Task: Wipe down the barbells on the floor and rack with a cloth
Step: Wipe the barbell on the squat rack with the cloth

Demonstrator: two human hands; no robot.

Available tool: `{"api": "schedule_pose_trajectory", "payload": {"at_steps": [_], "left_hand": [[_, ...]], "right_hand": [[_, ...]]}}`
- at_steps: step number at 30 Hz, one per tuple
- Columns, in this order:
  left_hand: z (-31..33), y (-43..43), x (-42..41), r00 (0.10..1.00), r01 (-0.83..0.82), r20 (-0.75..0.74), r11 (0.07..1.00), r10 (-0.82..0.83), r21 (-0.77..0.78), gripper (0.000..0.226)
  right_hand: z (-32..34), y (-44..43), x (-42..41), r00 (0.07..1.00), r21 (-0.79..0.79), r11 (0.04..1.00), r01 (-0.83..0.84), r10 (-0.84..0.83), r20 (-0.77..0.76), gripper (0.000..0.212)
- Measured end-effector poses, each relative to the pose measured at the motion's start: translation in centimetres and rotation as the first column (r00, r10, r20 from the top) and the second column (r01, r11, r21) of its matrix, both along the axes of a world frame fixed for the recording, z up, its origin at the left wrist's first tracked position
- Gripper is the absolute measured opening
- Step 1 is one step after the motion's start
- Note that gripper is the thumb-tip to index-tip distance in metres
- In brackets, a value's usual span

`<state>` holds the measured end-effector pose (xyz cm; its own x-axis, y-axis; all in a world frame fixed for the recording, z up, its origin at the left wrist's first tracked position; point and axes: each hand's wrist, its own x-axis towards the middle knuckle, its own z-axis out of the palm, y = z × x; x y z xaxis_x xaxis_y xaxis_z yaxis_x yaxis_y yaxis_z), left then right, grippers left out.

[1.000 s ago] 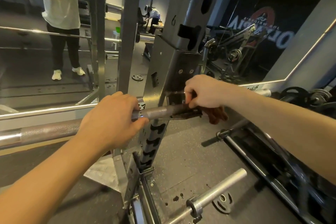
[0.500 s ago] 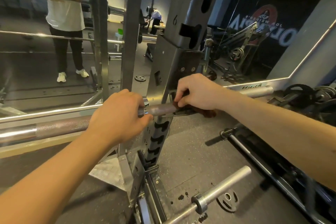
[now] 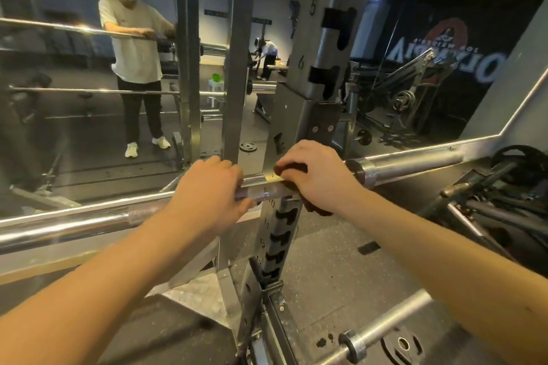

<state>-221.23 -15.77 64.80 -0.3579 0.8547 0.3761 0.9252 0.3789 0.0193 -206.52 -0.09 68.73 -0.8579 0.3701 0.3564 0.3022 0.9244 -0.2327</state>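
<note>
Both my hands are on the barbell [image 3: 89,225], which lies across the rack at about waist height. My left hand [image 3: 207,190] is curled around the knurled shaft just left of the rack upright [image 3: 323,68]. My right hand [image 3: 314,175] grips a dark brown cloth [image 3: 292,167] bunched against the bar right at the upright, with a fold of it hanging below my wrist. The two hands sit near each other, a short stretch of bare bar between them. To the right, the bar's thick sleeve [image 3: 415,164] sticks out past the upright. Lower down, a second barbell [image 3: 382,326] lies on the rubber floor beside a small weight plate [image 3: 401,344]. A mirror [image 3: 74,142] behind the rack shows a standing person's reflection.
</note>
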Motion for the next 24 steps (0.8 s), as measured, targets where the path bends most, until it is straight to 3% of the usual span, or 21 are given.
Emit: {"api": "schedule_pose_trajectory", "payload": {"at_steps": [2, 4, 7, 9, 15, 24], "left_hand": [[-0.4, -0.8, -0.5, 0.994, 0.016, 0.104, 0.999, -0.019, 0.033, 0.031], [-0.9, -1.1, -0.7, 0.982, 0.035, 0.182, 0.996, -0.049, 0.079, 0.030], [-1.4, -1.2, -0.9, 0.987, 0.057, 0.147, 0.993, -0.073, 0.107, 0.031], [-1.6, -1.2, -1.1, 0.988, 0.064, 0.135, 0.991, -0.080, 0.118, 0.030], [-1.8, -1.0, -1.4, 0.979, 0.093, 0.167, 0.985, -0.118, 0.146, 0.026], [-1.7, -0.9, -1.2, 0.986, 0.094, 0.122, 0.986, -0.111, 0.135, 0.030]], "right_hand": [[-1.7, -1.9, -1.0, 0.999, 0.064, 0.998, -0.006, 0.008, -0.033, 0.020], [-4.3, -3.5, -1.5, 0.987, 0.076, 0.997, 0.022, -0.010, -0.159, 0.016], [-7.4, -4.3, -1.0, 0.900, -0.030, 0.990, 0.139, -0.139, -0.413, 0.012], [-8.4, -4.1, -0.2, 0.849, -0.068, 0.977, 0.201, -0.208, -0.486, 0.013], [-9.5, -5.9, -0.2, 0.772, -0.365, 0.878, 0.311, -0.457, -0.442, 0.015], [-8.8, -6.9, -1.1, 0.731, -0.454, 0.842, 0.292, -0.502, -0.462, 0.014]]}}
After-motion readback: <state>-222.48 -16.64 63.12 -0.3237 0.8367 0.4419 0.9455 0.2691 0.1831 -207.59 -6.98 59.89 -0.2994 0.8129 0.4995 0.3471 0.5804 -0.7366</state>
